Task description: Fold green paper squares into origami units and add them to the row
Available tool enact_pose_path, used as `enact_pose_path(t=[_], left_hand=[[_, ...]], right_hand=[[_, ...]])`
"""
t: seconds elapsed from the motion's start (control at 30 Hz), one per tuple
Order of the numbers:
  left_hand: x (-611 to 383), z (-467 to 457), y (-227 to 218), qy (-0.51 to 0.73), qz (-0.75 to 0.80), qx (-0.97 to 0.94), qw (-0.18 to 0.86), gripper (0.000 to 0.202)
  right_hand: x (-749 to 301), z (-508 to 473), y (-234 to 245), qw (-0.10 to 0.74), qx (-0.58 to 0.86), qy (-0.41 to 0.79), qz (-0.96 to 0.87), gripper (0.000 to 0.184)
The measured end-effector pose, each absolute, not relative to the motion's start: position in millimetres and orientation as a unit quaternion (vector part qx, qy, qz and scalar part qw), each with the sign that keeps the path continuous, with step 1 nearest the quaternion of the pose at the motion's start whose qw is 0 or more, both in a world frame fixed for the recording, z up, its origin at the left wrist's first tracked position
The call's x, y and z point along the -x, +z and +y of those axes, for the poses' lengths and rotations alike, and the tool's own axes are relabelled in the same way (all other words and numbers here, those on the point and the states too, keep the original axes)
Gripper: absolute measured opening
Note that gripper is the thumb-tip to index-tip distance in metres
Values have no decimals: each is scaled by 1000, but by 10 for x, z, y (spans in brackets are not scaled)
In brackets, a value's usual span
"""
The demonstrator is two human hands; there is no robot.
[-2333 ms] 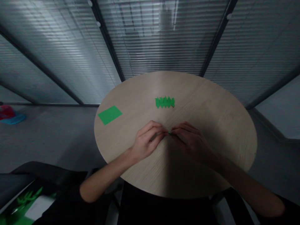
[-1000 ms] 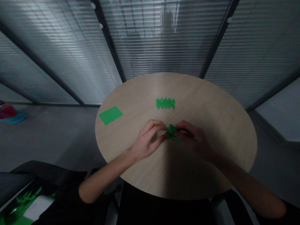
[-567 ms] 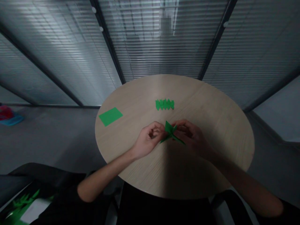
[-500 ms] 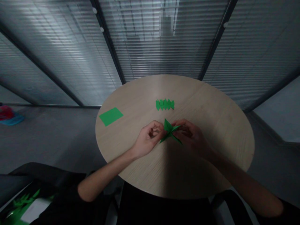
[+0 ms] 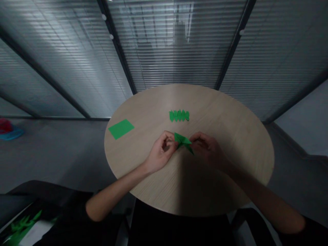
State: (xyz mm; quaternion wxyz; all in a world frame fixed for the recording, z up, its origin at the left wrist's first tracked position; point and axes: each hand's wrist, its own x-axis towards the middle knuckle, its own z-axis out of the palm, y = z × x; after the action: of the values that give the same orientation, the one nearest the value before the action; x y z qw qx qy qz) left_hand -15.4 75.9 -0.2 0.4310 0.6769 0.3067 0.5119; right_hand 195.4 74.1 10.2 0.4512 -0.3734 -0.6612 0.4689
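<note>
Over the middle of the round table (image 5: 217, 112), a folded green paper (image 5: 182, 140) with pointed flaps is held in the air. My left hand (image 5: 161, 150) pinches its left side between thumb and fingers. At its right tip, the curled fingertips of my right hand (image 5: 207, 148) meet the paper in a pinch; shadow hides the exact contact. Beyond my hands lies a row of several small folded green paper pieces (image 5: 179, 115). A flat green paper sheet (image 5: 121, 128) rests near the table's left edge.
Glass partitions with blinds (image 5: 164, 65) stand behind the table. At lower left, a dark chair (image 5: 48, 189) has green paper and a white item (image 5: 38, 233) on it. A red and blue object (image 5: 11, 133) lies on the floor at far left.
The folded paper has turned between my fingers, its upper point now leaning left and its flaps closer together. My right thumb has drawn back slightly. The view has shifted a little.
</note>
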Motion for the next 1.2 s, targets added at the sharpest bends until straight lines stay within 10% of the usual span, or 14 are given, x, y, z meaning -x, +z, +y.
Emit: enact_pose_path(t=[1.03, 1.2], left_hand=[[177, 762, -2, 468, 347, -735, 347, 15], [152, 750, -19, 472, 380, -737, 299, 12]], right_hand=[[-1932, 648, 52, 411, 334, 331, -781, 6], [-1886, 648, 55, 430, 343, 265, -792, 30]])
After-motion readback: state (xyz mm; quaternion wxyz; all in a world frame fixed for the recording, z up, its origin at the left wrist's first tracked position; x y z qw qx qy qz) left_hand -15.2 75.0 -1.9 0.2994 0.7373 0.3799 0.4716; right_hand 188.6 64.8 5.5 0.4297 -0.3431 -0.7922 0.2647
